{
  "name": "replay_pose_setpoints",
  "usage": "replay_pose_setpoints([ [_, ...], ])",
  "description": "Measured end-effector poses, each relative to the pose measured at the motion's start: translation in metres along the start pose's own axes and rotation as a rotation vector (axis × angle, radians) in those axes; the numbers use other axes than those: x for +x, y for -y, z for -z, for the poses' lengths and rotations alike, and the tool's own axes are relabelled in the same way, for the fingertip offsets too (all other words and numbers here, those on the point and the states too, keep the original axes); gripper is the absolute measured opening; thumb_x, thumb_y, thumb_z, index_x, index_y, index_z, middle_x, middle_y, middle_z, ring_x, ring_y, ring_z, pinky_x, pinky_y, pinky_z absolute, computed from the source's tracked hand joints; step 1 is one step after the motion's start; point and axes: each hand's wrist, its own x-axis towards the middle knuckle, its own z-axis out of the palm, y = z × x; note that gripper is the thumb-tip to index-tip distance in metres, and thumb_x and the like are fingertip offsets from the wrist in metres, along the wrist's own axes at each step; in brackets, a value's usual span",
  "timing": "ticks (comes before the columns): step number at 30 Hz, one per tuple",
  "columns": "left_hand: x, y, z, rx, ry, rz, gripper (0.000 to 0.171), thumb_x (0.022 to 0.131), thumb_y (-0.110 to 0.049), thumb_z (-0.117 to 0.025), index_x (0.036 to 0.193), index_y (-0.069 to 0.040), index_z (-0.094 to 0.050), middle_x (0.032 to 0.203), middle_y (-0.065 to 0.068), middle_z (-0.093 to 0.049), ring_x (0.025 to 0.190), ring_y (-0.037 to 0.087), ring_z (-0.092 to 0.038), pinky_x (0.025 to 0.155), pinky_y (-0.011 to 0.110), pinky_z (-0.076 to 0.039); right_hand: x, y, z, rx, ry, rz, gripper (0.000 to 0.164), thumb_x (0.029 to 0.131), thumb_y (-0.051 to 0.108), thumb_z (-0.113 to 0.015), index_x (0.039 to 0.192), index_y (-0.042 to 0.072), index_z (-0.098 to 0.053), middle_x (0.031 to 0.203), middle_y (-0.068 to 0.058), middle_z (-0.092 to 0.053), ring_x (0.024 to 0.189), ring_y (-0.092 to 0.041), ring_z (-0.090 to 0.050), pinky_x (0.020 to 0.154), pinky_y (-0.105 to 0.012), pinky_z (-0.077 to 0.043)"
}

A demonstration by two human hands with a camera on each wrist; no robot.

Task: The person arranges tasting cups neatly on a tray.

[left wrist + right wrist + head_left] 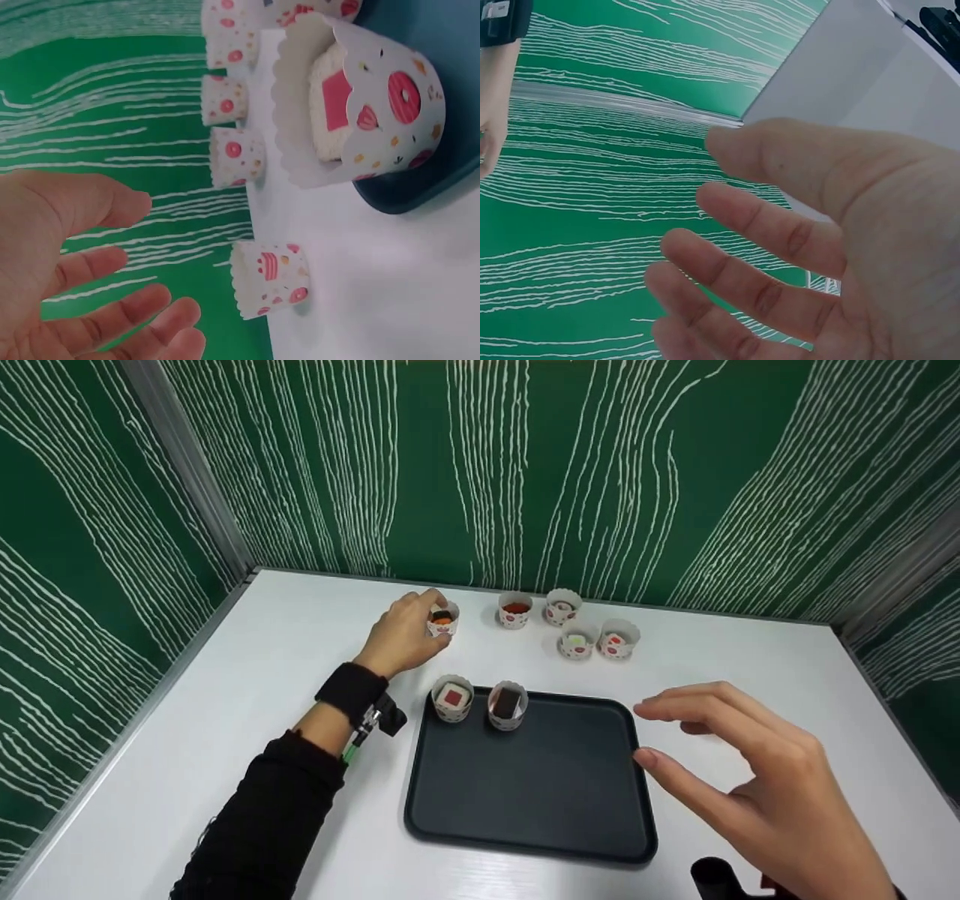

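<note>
Left hand (405, 631) has its fingers parted at a paper cup (442, 628) near the far edge of the worktop (322, 619), right hand (772, 780) spreads by the tray (547, 795), and to my eye a light, level pinch would suit that thin-looking cup.

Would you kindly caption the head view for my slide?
Left hand at a paper cup beyond a dark tray bearing two cups.

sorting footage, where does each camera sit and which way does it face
Head: on head, facing forward and down at the tray; left hand and right hand show.
Left wrist: on that wrist, facing cups and green wall; left hand shows.
Right wrist: on that wrist, facing green wall; right hand, partial left hand show.
Head and left wrist both show the tray.
</note>
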Motion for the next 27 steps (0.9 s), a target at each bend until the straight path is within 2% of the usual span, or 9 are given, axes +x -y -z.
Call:
replay_pose_setpoints([
  [4,0.01,0.002,-0.002,0.025,0.019,0.016,0.047,0.098,-0.023,-0.076,0.14,-0.007,-0.062,0.123,0.021,-0.067,0.101,0.034,-0.065,0.087,0.054,-0.057,-0.002,-0.001,0.004,-0.007,-0.005,-0.002,0.051,0.084,0.008,-0.092,0.125,0.032,-0.075,0.12,0.013,-0.073,0.109,-0.002,-0.065,0.097,-0.007,-0.048],
  [9,0.021,0.008,-0.001,0.059,0.044,0.04,0.049,0.099,-0.025,-0.076,0.141,-0.007,-0.06,0.133,0.024,-0.065,0.113,0.04,-0.068,0.092,0.058,-0.058,-0.002,-0.002,0.004,-0.007,-0.021,0.026,0.052,0.083,0.007,-0.092,0.126,0.03,-0.075,0.12,0.012,-0.073,0.109,-0.003,-0.065,0.097,-0.008,-0.048],
  [14,0.034,0.015,-0.003,0.085,0.057,0.079,0.052,0.099,-0.027,-0.077,0.142,-0.005,-0.059,0.139,0.026,-0.065,0.12,0.044,-0.068,0.096,0.059,-0.057,-0.002,-0.002,0.007,-0.023,-0.02,0.009,0.054,0.082,0.006,-0.092,0.127,0.031,-0.075,0.121,0.013,-0.073,0.109,-0.002,-0.065,0.096,-0.008,-0.047],
  [23,0.054,0.026,-0.017,0.102,0.076,0.106,0.058,0.098,-0.032,-0.075,0.143,0.0,-0.057,0.136,0.027,-0.067,0.118,0.045,-0.069,0.097,0.06,-0.057,-0.002,0.0,0.01,-0.001,-0.044,0.032,0.051,0.082,0.005,-0.091,0.126,0.028,-0.076,0.12,0.01,-0.074,0.109,-0.004,-0.066,0.097,-0.009,-0.047],
  [27,0.058,0.028,-0.022,0.099,0.073,0.144,0.067,0.096,-0.035,-0.078,0.148,-0.001,-0.054,0.139,0.028,-0.064,0.121,0.047,-0.067,0.1,0.061,-0.056,-0.003,0.0,0.011,0.011,-0.056,0.022,0.051,0.082,0.004,-0.091,0.125,0.027,-0.076,0.12,0.008,-0.074,0.108,-0.005,-0.067,0.096,-0.01,-0.048],
])
